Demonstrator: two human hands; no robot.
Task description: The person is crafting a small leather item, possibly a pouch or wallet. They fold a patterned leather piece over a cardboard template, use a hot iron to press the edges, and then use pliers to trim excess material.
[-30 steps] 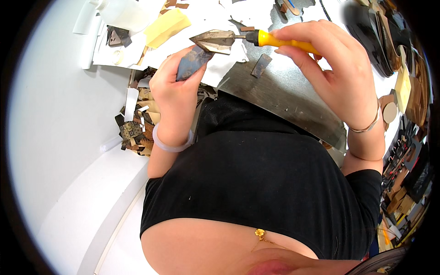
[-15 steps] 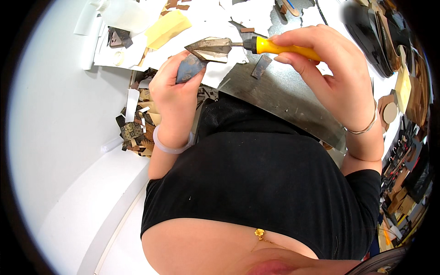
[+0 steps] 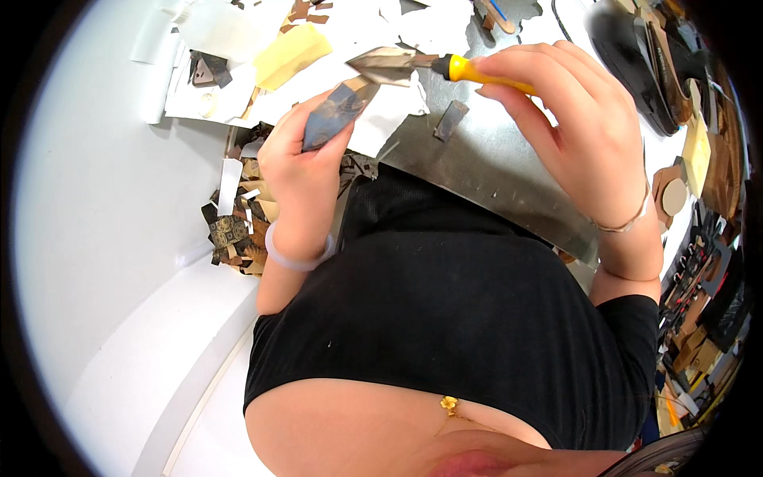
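My left hand [image 3: 302,163] pinches a blue-grey patterned piece [image 3: 330,119] between thumb and fingers, just left of the work surface's middle. A paler brownish face shows along the piece's upper end. In my right hand [image 3: 592,127] is a tool with a yellow handle [image 3: 481,73], gripped by thumb and fingers. Its pointed, ridged metal head [image 3: 389,65] aims left, just above the upper end of the piece; whether they touch I cannot tell. A small dark strip [image 3: 451,121] lies on the grey metal plate [image 3: 509,167] below the tool.
Scraps [image 3: 230,226] fill a space at lower left, beside a white wall [image 3: 87,175]. A yellow block [image 3: 292,57] and a translucent plastic bottle [image 3: 218,32] are at far left. White paper with brown offcuts covers the back. Dark shoe-like objects [image 3: 632,71] and a round tan disc [image 3: 675,196] sit at right.
The metal head has drawn slightly right and up, away from my left hand. More of the patterned piece now shows, reaching further up and right.
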